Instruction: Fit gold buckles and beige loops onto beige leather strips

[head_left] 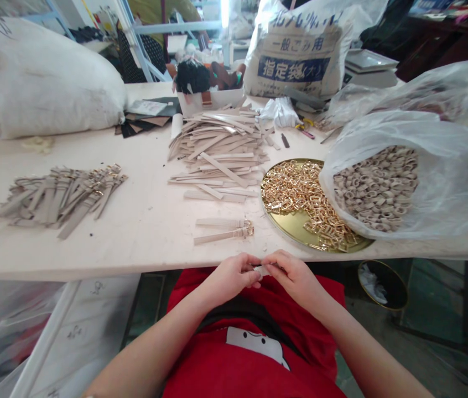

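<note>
Close to the table's front edge, my left hand [236,273] and my right hand [292,272] meet with their fingers closed on one short beige strap [264,270]. Most of that strap is covered by the fingers, and I cannot tell whether a buckle is on it. Just beyond the hands lie two beige straps with gold buckles [221,236], side by side. Farther back is a heap of plain beige strips [221,143]. To the right, a round gold tray [290,225] carries many small gold buckles [296,188].
An open clear plastic bag [445,182] full of small beige loops [377,188] overlaps the tray's right side. Buckled straps [60,196] are piled at left. A big white sack [43,77], a box of dark items [213,99] and a printed bag [296,55] stand behind.
</note>
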Demonstrator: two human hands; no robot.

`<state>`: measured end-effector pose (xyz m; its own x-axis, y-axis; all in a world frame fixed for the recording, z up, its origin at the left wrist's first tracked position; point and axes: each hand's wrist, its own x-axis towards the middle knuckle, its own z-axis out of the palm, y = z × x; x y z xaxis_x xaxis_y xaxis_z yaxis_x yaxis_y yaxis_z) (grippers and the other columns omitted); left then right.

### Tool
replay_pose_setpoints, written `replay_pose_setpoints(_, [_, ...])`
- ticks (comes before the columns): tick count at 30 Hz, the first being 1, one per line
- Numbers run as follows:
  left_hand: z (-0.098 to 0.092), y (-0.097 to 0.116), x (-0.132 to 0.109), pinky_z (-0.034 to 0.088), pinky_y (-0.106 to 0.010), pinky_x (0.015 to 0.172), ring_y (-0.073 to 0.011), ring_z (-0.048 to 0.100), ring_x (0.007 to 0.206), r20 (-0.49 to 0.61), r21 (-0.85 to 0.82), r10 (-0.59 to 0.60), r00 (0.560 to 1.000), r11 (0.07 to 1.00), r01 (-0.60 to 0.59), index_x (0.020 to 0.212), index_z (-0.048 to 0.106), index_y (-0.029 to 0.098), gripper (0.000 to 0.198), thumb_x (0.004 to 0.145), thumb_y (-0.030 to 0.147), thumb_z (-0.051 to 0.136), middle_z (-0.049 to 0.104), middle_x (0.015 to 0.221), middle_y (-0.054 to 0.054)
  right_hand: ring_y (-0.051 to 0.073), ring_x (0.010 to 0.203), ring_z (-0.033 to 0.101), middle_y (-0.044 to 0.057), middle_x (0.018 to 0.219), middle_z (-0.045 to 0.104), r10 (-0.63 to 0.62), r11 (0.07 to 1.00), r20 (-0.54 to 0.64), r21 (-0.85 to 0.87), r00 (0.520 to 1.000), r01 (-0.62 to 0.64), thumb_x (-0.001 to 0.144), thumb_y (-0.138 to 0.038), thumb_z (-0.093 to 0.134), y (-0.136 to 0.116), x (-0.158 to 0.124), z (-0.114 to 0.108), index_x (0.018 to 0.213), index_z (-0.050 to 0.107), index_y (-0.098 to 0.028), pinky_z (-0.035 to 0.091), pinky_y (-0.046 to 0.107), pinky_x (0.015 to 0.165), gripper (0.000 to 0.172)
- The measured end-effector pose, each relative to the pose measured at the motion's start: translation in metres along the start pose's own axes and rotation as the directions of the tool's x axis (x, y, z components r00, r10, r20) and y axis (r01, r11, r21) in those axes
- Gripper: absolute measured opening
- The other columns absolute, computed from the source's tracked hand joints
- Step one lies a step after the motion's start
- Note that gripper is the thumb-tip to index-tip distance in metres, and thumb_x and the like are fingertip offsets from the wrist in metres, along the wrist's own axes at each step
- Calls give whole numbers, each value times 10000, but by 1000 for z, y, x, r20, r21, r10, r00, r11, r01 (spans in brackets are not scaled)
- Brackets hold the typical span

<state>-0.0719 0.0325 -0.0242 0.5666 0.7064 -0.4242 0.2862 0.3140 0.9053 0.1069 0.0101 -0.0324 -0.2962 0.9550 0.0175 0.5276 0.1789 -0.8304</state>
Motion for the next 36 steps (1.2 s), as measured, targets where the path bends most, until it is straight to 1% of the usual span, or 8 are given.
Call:
replay_pose_setpoints(5, [7,-1,2,463,-250,628,-154,620,704,72,108,-22,997,994,14,974,581,147,278,739,277,512,656,763,-33,153,767,546,27,798,588,-5,1000,111,22,994,2,834,-196,469,-1,-6,-5,784,598,-198,420,272,701,138])
replay_pose_setpoints(10, [7,4,2,456,-225,599,-138,613,689,80,102,-38,996,994,30,1005,562,142,326,754,343,506,649,770,-37,157,735,558,18,777,610,84,987,14,134,996,-86,830,-251,469,3,-10,-1,805,593,-192,432,272,679,140])
replay_pose_setpoints(15, [-1,15,-5,411,-197,479,-100,547,509,152,226,-150,977,968,114,723,558,121,373,784,466,433,617,645,-35,159,753,554,23,784,603,82,989,-81,132,993,-71,828,-244,465,3,-11,3,815,590,-192,431,276,699,136])
replay_pose_setpoints(20, [6,10,-4,403,-189,486,-97,554,515,132,282,-99,986,958,59,700,546,137,312,793,408,424,614,641,-15,153,743,553,22,777,600,34,990,-34,141,999,-29,821,-224,469,0,-14,3,796,593,-199,437,271,687,129])
replay_pose_setpoints(25, [3,10,-6,367,-189,464,-84,499,471,138,398,-63,988,917,3,721,553,143,324,810,409,391,605,637,1,160,781,575,22,837,627,134,973,-32,193,991,-125,806,-248,484,3,-16,6,883,591,-199,450,280,721,141])
replay_pose_setpoints(29, [-5,20,-11,355,-205,506,-105,504,515,101,580,37,994,810,-89,693,572,152,332,836,359,355,588,597,2,161,738,573,26,794,628,111,980,-42,168,993,-102,810,-249,462,1,-12,7,857,589,-191,453,284,687,148])
replay_pose_setpoints(32, [-15,27,-7,381,-222,568,-128,543,582,78,686,118,990,714,-139,743,588,161,294,845,296,348,617,651,-11,154,666,564,23,732,616,82,986,-56,151,995,-73,818,-271,442,-4,5,7,845,574,-182,452,275,618,161])
replay_pose_setpoints(36, [-45,33,10,421,-285,704,-204,582,799,-52,873,283,958,479,-94,874,595,160,272,824,373,432,633,862,-75,179,730,580,42,796,637,19,1000,-134,23,991,-16,833,-315,423,-6,52,8,906,581,-181,456,308,665,220])
